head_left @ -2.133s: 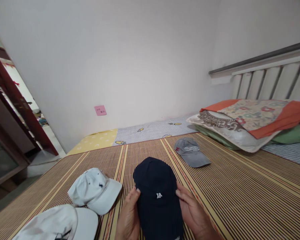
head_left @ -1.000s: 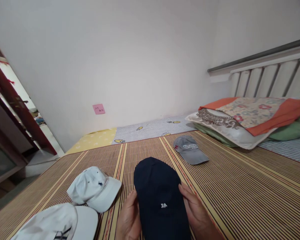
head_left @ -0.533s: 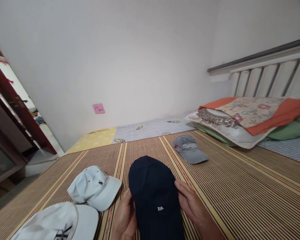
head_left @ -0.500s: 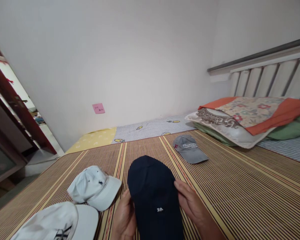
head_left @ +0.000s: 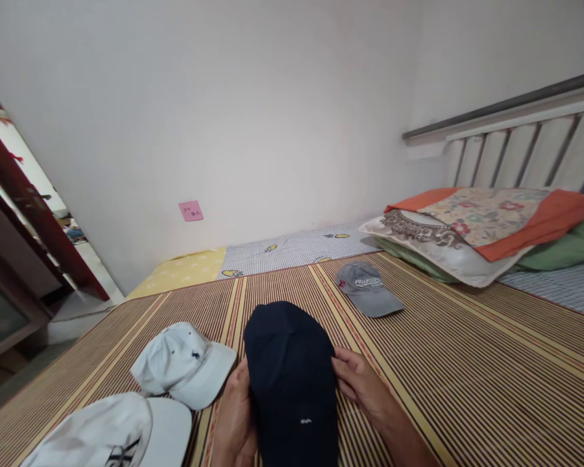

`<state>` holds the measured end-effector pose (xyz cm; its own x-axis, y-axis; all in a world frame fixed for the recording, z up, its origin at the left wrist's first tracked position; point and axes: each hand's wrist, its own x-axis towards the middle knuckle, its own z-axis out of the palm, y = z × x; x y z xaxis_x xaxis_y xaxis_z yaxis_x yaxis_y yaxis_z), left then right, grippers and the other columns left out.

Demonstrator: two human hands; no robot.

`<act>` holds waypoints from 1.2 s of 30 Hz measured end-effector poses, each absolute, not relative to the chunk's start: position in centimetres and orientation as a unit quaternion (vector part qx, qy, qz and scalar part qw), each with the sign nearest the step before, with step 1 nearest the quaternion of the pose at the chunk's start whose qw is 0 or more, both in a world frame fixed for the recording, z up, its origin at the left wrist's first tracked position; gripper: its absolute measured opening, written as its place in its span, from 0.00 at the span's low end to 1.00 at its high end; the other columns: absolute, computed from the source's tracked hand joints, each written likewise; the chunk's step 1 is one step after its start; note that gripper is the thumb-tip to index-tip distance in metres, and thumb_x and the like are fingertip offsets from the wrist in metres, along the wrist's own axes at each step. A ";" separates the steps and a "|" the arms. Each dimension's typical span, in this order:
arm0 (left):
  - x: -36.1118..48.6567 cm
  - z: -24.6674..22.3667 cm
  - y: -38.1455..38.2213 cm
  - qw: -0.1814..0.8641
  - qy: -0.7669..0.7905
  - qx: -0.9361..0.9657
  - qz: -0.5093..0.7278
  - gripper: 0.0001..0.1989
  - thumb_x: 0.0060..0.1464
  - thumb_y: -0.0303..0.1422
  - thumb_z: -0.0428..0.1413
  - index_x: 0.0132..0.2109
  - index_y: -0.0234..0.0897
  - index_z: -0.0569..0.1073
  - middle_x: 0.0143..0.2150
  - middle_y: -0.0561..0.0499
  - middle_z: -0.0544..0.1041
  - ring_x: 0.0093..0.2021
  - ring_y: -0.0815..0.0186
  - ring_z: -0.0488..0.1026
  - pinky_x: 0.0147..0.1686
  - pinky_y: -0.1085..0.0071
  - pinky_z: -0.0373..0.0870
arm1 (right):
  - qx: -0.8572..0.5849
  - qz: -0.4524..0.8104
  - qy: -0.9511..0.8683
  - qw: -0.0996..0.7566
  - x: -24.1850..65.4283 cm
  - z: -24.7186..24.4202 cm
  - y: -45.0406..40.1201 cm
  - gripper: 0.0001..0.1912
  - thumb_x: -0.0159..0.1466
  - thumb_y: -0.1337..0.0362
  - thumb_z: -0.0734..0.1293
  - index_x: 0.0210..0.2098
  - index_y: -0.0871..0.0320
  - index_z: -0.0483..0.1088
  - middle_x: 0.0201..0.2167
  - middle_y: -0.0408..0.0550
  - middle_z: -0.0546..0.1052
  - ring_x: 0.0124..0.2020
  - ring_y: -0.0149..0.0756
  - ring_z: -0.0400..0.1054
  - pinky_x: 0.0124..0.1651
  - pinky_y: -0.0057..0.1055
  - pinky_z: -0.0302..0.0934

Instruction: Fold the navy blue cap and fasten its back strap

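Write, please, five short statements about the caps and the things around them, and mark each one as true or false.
1. The navy baseball cap is held between the left-hand grip and the right-hand grip. True.
2. The pink note lies on a pillow. False: the pink note is on the white wall.
3. The gray baseball cap rests on the striped mat. True.
4. Three white caps lie at the left. False: there are two, a white cap with a small dark emblem and a white cap with dark lettering.
5. The small mark on the navy baseball cap is red. False: it is white.
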<state>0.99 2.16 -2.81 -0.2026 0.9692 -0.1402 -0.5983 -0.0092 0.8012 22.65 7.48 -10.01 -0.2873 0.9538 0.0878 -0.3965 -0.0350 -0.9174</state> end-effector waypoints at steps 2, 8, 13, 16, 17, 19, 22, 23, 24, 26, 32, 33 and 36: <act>0.9 -3.1 2.4 0.601 0.387 0.194 0.671 0.20 0.47 0.32 0.71 0.48 0.32 0.83 0.44 0.40 0.87 0.49 0.46 0.83 0.51 0.56 0.80 | -0.292 0.662 -0.458 0.516 22.7 -9.9 7.3 0.21 0.59 0.46 0.77 0.36 0.58 0.78 0.22 0.36 0.70 0.13 0.17 0.41 0.17 0.24 0.32; 0.2 -3.8 3.1 0.610 0.352 0.083 0.705 0.11 0.54 0.20 0.58 0.43 0.33 0.82 0.38 0.45 0.87 0.49 0.54 0.84 0.57 0.59 0.78 | -0.283 0.682 -0.426 0.523 22.8 -9.7 7.3 0.22 0.58 0.46 0.78 0.38 0.57 0.77 0.16 0.32 0.64 0.12 0.18 0.41 0.17 0.22 0.36; -0.3 -3.6 2.9 0.605 0.343 0.118 0.709 0.25 0.51 0.15 0.57 0.55 0.35 0.79 0.44 0.45 0.87 0.50 0.55 0.84 0.60 0.59 0.77 | -0.283 0.680 -0.407 0.540 22.8 -9.6 7.1 0.21 0.57 0.48 0.79 0.37 0.58 0.78 0.21 0.36 0.69 0.15 0.17 0.45 0.19 0.21 0.37; -0.2 -3.5 2.7 0.608 0.329 0.162 0.704 0.30 0.50 0.19 0.62 0.60 0.38 0.77 0.51 0.44 0.86 0.53 0.52 0.82 0.59 0.56 0.77 | -0.278 0.685 -0.397 0.543 22.6 -9.5 6.9 0.20 0.57 0.49 0.80 0.37 0.58 0.79 0.23 0.37 0.71 0.16 0.18 0.46 0.19 0.21 0.39; -0.2 -3.4 2.7 0.609 0.324 0.171 0.704 0.30 0.49 0.20 0.63 0.60 0.38 0.77 0.52 0.44 0.85 0.54 0.51 0.82 0.59 0.56 0.77 | -0.276 0.685 -0.394 0.546 22.5 -9.4 6.8 0.19 0.57 0.49 0.80 0.37 0.57 0.78 0.23 0.37 0.71 0.16 0.18 0.46 0.19 0.21 0.39; 0.0 -3.2 2.6 0.607 0.323 0.176 0.705 0.30 0.48 0.20 0.64 0.60 0.38 0.77 0.53 0.43 0.85 0.55 0.50 0.82 0.59 0.56 0.78 | -0.275 0.683 -0.389 0.554 22.3 -9.4 6.8 0.18 0.58 0.50 0.79 0.36 0.57 0.78 0.21 0.36 0.69 0.16 0.19 0.45 0.19 0.22 0.40; 0.2 -2.8 2.6 0.600 0.341 0.158 0.706 0.28 0.49 0.18 0.63 0.58 0.35 0.78 0.52 0.41 0.85 0.53 0.50 0.82 0.57 0.58 0.79 | -0.286 0.677 -0.375 0.565 22.2 -9.4 6.8 0.18 0.57 0.49 0.79 0.34 0.56 0.77 0.18 0.35 0.65 0.15 0.20 0.45 0.19 0.23 0.39; 0.3 -2.7 2.6 0.599 0.348 0.146 0.706 0.26 0.50 0.17 0.62 0.58 0.33 0.78 0.52 0.41 0.85 0.53 0.51 0.83 0.57 0.59 0.79 | -0.291 0.677 -0.369 0.567 22.2 -9.3 6.8 0.18 0.57 0.49 0.79 0.34 0.56 0.77 0.17 0.34 0.65 0.15 0.21 0.45 0.18 0.23 0.39; 0.4 -2.6 2.6 0.599 0.354 0.134 0.706 0.25 0.52 0.17 0.60 0.57 0.32 0.78 0.51 0.40 0.85 0.52 0.52 0.83 0.56 0.59 0.80 | -0.295 0.677 -0.362 0.568 22.3 -9.3 6.8 0.19 0.56 0.48 0.80 0.34 0.56 0.77 0.17 0.34 0.65 0.14 0.21 0.45 0.18 0.24 0.39; 0.5 -2.4 2.7 0.601 0.360 0.108 0.705 0.24 0.54 0.15 0.57 0.57 0.30 0.78 0.51 0.40 0.85 0.50 0.53 0.84 0.54 0.61 0.81 | -0.297 0.682 -0.352 0.569 22.3 -9.1 6.8 0.20 0.55 0.48 0.80 0.35 0.56 0.77 0.17 0.34 0.65 0.14 0.20 0.43 0.18 0.24 0.38; 0.8 -2.1 2.7 0.598 0.372 0.107 0.702 0.27 0.55 0.13 0.55 0.61 0.31 0.75 0.49 0.41 0.86 0.47 0.55 0.85 0.51 0.64 0.83 | -0.288 0.693 -0.339 0.567 22.5 -8.8 6.6 0.22 0.55 0.48 0.80 0.35 0.58 0.75 0.15 0.32 0.62 0.13 0.17 0.44 0.17 0.21 0.38; 0.8 -2.0 2.7 0.599 0.373 0.109 0.700 0.28 0.55 0.13 0.54 0.61 0.31 0.75 0.48 0.42 0.86 0.47 0.55 0.85 0.51 0.64 0.83 | -0.288 0.694 -0.337 0.568 22.5 -8.7 6.5 0.22 0.55 0.48 0.80 0.35 0.58 0.76 0.16 0.32 0.64 0.12 0.17 0.45 0.17 0.21 0.38; 0.9 -1.6 2.4 0.603 0.368 0.099 0.701 0.28 0.56 0.12 0.52 0.62 0.31 0.74 0.47 0.42 0.87 0.46 0.56 0.85 0.50 0.64 0.83 | -0.277 0.690 -0.320 0.588 22.5 -8.6 6.4 0.22 0.52 0.48 0.81 0.32 0.58 0.75 0.20 0.35 0.69 0.12 0.16 0.48 0.15 0.21 0.38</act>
